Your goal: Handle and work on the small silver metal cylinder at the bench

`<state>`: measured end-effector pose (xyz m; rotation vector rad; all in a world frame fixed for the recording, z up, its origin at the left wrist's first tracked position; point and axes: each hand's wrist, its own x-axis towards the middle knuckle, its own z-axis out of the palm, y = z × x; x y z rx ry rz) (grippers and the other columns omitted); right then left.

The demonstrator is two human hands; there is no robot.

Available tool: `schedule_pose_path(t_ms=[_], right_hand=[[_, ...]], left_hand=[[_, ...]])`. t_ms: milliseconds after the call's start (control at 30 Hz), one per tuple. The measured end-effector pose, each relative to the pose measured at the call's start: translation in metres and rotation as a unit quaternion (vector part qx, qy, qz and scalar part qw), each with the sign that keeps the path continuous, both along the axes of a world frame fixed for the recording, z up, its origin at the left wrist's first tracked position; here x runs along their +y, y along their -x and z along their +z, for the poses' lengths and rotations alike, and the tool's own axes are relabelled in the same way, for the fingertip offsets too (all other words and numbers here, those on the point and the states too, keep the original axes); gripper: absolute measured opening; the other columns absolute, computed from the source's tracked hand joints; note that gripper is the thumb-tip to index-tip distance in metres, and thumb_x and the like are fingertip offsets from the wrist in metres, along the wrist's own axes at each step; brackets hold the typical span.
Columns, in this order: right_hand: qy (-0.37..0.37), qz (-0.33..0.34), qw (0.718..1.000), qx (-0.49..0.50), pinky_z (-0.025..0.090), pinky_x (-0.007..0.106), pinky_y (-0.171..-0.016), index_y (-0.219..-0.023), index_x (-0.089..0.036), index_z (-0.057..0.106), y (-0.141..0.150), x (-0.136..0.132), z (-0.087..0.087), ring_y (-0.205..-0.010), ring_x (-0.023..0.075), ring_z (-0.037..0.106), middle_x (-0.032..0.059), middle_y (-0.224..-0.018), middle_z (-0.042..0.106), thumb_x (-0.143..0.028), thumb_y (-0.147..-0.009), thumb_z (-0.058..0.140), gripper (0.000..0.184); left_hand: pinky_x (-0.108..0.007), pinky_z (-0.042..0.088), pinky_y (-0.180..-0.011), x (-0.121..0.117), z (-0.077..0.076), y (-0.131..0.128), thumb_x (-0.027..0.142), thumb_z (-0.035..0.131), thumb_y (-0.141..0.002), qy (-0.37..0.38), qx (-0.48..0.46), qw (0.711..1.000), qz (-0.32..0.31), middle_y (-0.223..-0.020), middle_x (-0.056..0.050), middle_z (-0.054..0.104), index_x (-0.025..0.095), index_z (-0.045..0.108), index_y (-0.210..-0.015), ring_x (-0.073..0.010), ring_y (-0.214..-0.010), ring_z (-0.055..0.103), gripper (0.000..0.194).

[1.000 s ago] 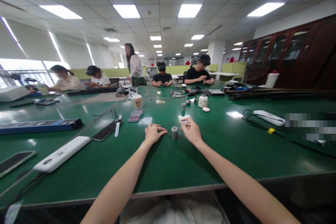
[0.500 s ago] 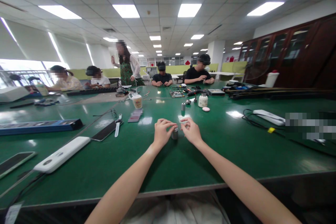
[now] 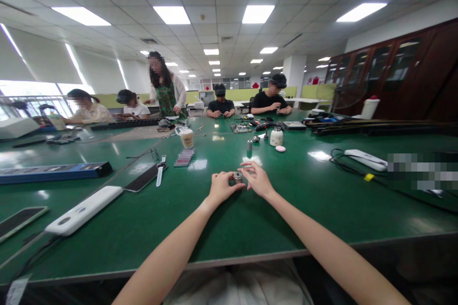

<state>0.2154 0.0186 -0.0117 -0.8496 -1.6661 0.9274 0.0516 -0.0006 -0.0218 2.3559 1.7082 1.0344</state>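
Observation:
A small silver metal cylinder (image 3: 238, 178) stands upright on the green table in front of me, with a ring-like top face. My left hand (image 3: 222, 186) is closed around it, thumb on the near side and fingers on the far side. Just right of it is my right hand (image 3: 258, 180), fingers apart and curved, the index fingertip close to the cylinder's top rim. Whether that fingertip touches the rim I cannot tell. A similar metal cylinder (image 3: 249, 148) stands farther back, beyond both hands.
Behind are a small dark part (image 3: 256, 138), a white jar (image 3: 276, 137), its pink lid (image 3: 280, 148) and a paper cup (image 3: 186, 138). Leftward lie a phone (image 3: 142, 178), a watch (image 3: 161, 170) and a white power strip (image 3: 85, 210). Cables (image 3: 352, 170) lie right. Several people sit or stand across the table.
My left hand has come down from the cylinder's top to wrap its side. My right hand has shifted slightly left, toward the cylinder's top. A standing person across the table moved and lowered a hand.

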Motion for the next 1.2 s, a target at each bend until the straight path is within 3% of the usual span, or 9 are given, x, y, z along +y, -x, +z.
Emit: schedule_pose_path(t_ms=[233, 567, 667, 833, 967, 1200], right_hand=[[0.020, 0.045, 0.999, 0.003, 0.045, 0.018, -0.037, -0.107, -0.020, 0.054, 0.003, 0.001, -0.004, -0.039, 0.0048, 0.055, 0.0077, -0.103, 0.070, -0.038, -0.084, 0.056, 0.029], [0.011, -0.031, 0.999, 0.013, 0.040, 0.018, -0.032, -0.098, -0.019, 0.056, -0.004, 0.001, 0.006, -0.032, 0.0074, 0.051, 0.0034, -0.075, 0.073, -0.041, -0.085, 0.052, 0.026], [-0.015, -0.066, 0.998, 0.004, 0.040, 0.018, -0.032, -0.100, -0.020, 0.055, -0.004, 0.000, 0.006, -0.033, 0.0075, 0.052, 0.0024, -0.079, 0.073, -0.043, -0.084, 0.054, 0.028], [-0.057, -0.031, 0.997, -0.048, 0.043, 0.018, -0.035, -0.110, -0.023, 0.054, -0.001, 0.001, 0.001, -0.036, 0.0049, 0.053, 0.0044, -0.100, 0.072, -0.037, -0.079, 0.062, 0.035], [-0.071, -0.031, 0.995, -0.068, 0.040, 0.018, -0.036, -0.104, -0.022, 0.060, 0.005, 0.006, -0.001, -0.036, 0.0046, 0.050, 0.0031, -0.090, 0.073, -0.034, -0.076, 0.064, 0.030], [-0.046, -0.035, 0.998, -0.005, 0.032, 0.018, -0.034, -0.096, -0.017, 0.060, 0.004, 0.016, 0.000, -0.035, 0.0050, 0.041, 0.0048, -0.079, 0.072, -0.036, -0.069, 0.070, 0.034]], left_hand=[[-0.033, 0.044, -0.084, 0.001, 0.001, 0.000, 0.049, 0.071, -0.071, 0.030, -0.025, 0.999, 0.005, -0.094, -0.004, 0.074, 0.024, 0.070, -0.100, -0.0240, -0.094, 0.065, 0.038], [-0.031, 0.047, -0.082, 0.003, -0.003, 0.002, 0.055, 0.070, -0.069, 0.027, -0.056, 0.998, -0.013, -0.093, -0.004, 0.075, 0.025, 0.071, -0.102, -0.0240, -0.092, 0.068, 0.045], [-0.031, 0.048, -0.082, 0.004, -0.005, 0.003, 0.055, 0.070, -0.069, 0.026, -0.064, 0.997, -0.020, -0.094, -0.004, 0.075, 0.025, 0.071, -0.103, -0.0238, -0.092, 0.068, 0.046], [-0.031, 0.048, -0.082, 0.006, -0.007, 0.003, 0.051, 0.070, -0.070, 0.028, -0.067, 0.997, -0.027, -0.095, -0.004, 0.075, 0.025, 0.070, -0.102, -0.0235, -0.093, 0.068, 0.042], [-0.030, 0.049, -0.081, 0.007, -0.008, 0.004, 0.049, 0.071, -0.071, 0.025, -0.071, 0.996, -0.037, -0.094, -0.004, 0.075, 0.024, 0.070, -0.102, -0.0229, -0.091, 0.068, 0.040], [-0.030, 0.050, -0.079, 0.008, -0.010, 0.004, 0.059, 0.069, -0.068, 0.023, -0.081, 0.995, -0.047, -0.093, -0.005, 0.075, 0.023, 0.071, -0.101, -0.0234, -0.090, 0.068, 0.049]])
